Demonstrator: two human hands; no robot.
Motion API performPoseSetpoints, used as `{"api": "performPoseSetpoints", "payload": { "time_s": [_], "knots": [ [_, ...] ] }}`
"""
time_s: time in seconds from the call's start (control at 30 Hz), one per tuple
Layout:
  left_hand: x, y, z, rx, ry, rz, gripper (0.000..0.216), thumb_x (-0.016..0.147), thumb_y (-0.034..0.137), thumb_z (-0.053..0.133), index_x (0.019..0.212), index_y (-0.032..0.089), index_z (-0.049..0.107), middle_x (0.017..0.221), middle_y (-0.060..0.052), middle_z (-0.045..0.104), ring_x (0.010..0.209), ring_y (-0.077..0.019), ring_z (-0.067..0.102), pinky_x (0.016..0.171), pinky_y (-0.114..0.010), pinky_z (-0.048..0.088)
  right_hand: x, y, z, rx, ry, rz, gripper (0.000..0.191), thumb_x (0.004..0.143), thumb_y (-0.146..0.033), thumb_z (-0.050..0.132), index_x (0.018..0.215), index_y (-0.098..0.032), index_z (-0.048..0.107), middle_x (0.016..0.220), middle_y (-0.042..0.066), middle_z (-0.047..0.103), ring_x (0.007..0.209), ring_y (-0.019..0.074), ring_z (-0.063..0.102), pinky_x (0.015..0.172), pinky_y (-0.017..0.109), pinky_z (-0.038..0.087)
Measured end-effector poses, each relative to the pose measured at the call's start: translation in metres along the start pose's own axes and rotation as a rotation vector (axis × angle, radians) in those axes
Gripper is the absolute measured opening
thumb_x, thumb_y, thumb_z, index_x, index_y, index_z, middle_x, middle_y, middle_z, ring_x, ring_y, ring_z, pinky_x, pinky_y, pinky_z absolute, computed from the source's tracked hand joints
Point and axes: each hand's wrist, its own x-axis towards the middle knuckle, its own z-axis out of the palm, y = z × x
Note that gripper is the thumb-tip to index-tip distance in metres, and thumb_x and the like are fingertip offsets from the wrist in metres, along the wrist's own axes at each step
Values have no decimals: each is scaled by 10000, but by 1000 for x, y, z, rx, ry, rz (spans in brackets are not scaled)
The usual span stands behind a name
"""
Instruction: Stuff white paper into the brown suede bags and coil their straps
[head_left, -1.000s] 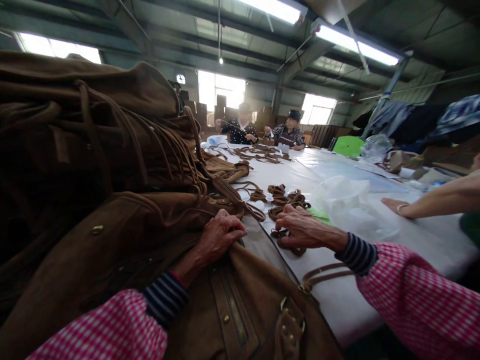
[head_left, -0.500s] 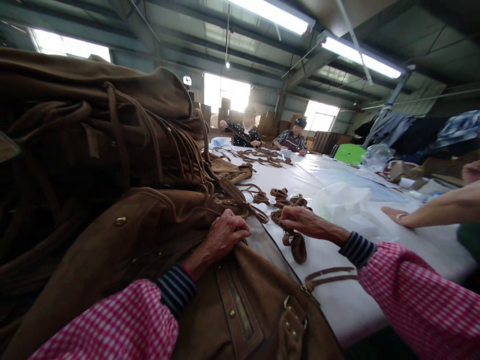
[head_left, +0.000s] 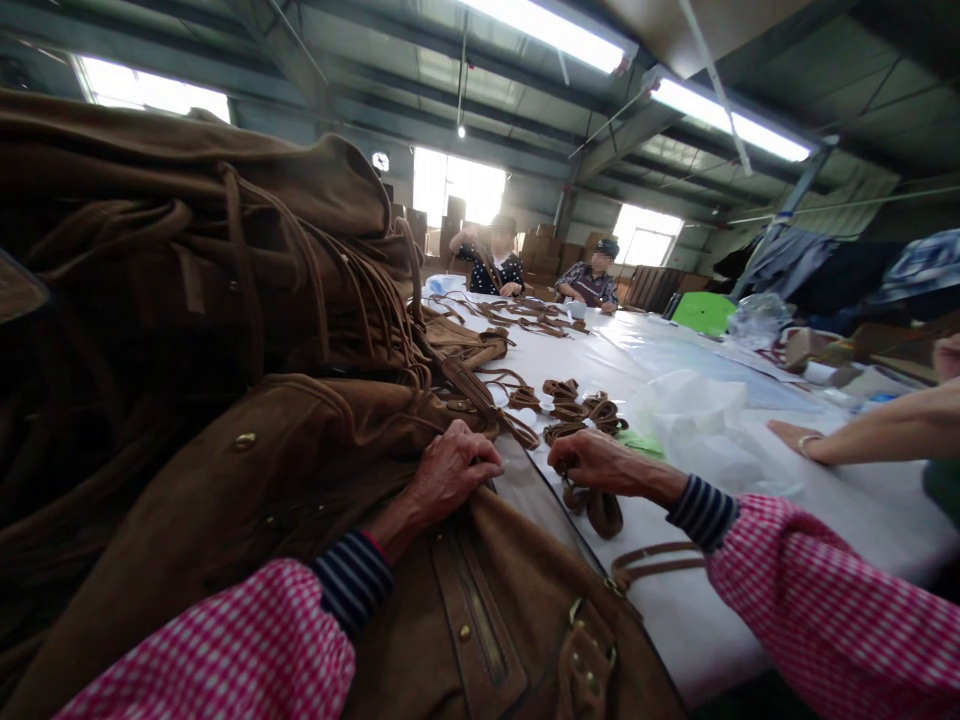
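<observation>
A brown leather-like bag [head_left: 405,600] lies before me, with a zip pocket and a buckled tab on its face. My left hand [head_left: 456,465] is closed on the bag's upper edge, fingers curled and thumb pressed in. Over the white table, my right hand [head_left: 604,465] pinches a coiled brown strap [head_left: 604,514], whose loop shows below the fingers. The fingertips partly cover that strap. Just beyond the right hand lie several more coiled straps [head_left: 568,402]. A loose strap [head_left: 660,560] runs from the bag's right side onto the table.
A tall pile of brown bags [head_left: 300,200] rises at the left. Crumpled clear plastic [head_left: 697,420] lies on the white table [head_left: 585,365]. From the right, another person's forearm [head_left: 885,425] leans on it. Two people [head_left: 499,270] sit at the far end among straps.
My right hand has moved slightly left and toward me, still pinching the strap, and the coils behind it show more. My left hand stays on the bag.
</observation>
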Motion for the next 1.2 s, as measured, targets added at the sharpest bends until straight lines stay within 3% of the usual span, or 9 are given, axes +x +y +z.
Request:
{"api": "performPoseSetpoints", "payload": {
  "time_s": [0.1,0.2,0.27,0.37,0.47,0.57,0.73,1.2],
  "knots": [
    [0,-2,1,-6,5,4,64,872,270,739,878,244,797,907,-35,637,998,-222,539,847,-330,400,-1,-1,5,-110,84,1,217,759,-115,585,916,-187,717,787,16,681,690,148,569,648,259,357],
    [0,-4,2,4,-9,25,62,874,270,737,871,248,795,924,-35,631,1012,-220,535,851,-323,403,-2,6,7,-110,251,57,122,782,-155,580,835,-190,683,717,-2,640,644,137,524,625,272,321],
    [0,-4,2,22,-21,38,67,878,269,729,874,249,793,934,-35,635,1025,-218,532,863,-322,403,-1,13,7,-2,361,117,69,791,-206,589,791,-184,654,688,-5,616,630,138,511,611,273,326],
    [1,-2,1,65,-50,47,81,888,268,710,868,250,787,942,-29,660,1050,-219,523,888,-331,394,0,21,7,305,439,184,138,782,-312,631,773,-176,613,703,6,622,626,141,508,581,269,355],
    [2,1,-1,126,-102,42,107,903,285,686,855,257,778,960,-21,688,1081,-230,515,889,-348,378,-2,18,9,597,425,256,231,738,-333,663,894,-168,617,746,19,664,603,133,504,543,258,356],
    [3,4,-2,182,-139,28,128,912,303,662,857,270,773,981,-20,699,1100,-242,519,858,-361,366,-6,9,10,724,380,296,357,706,-329,699,1014,-158,640,708,-7,633,570,116,460,505,243,312],
    [3,7,-1,206,-148,43,122,907,289,655,848,279,761,995,1,713,1123,-238,514,843,-375,341,-11,-2,9,810,287,272,442,683,-348,795,1061,-164,659,614,-77,493,535,85,367,487,234,256],
    [3,9,1,225,-133,83,137,929,283,640,858,273,757,990,25,728,1111,-236,503,822,-374,335,-7,5,20,815,281,274,443,660,-404,870,987,-159,698,620,-64,526,529,83,392,484,238,285]
  ]
}}
